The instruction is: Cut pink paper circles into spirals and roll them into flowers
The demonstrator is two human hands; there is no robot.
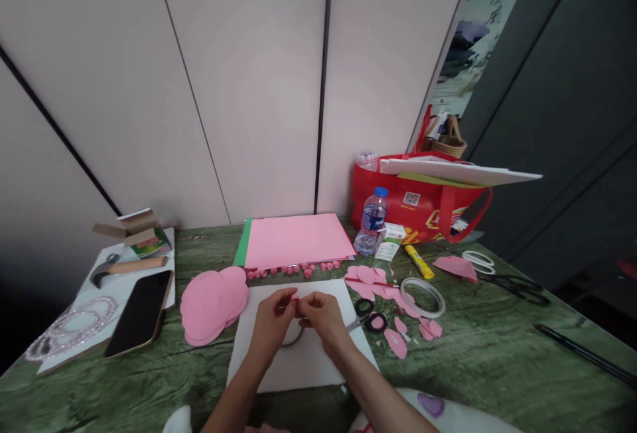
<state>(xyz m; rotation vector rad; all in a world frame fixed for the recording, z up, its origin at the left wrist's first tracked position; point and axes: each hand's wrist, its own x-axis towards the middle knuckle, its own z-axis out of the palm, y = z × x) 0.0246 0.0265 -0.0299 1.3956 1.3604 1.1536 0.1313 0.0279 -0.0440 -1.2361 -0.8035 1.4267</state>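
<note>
Over a white board [293,376], my left hand [273,319] and my right hand [322,317] meet fingertip to fingertip. Both are closed in a pinch on a small piece of pink paper [295,297], mostly hidden by the fingers. Below them, a dark curved outline [294,341] shows on the board, partly covered by my hands. Just right of my right hand lie black-handled scissors [371,317]. A stack of pink paper circles [212,307] is to the left, and several small rolled pink paper pieces [298,270] form a row behind the board.
Pink sheets [298,241] lie at the back. To the right are cut petals [397,343], a tape roll [438,307], a glue stick [419,262], a water bottle [371,221], a small carton [390,242] and a red bag [423,201]. A phone [140,313] and hammer [129,266] are left.
</note>
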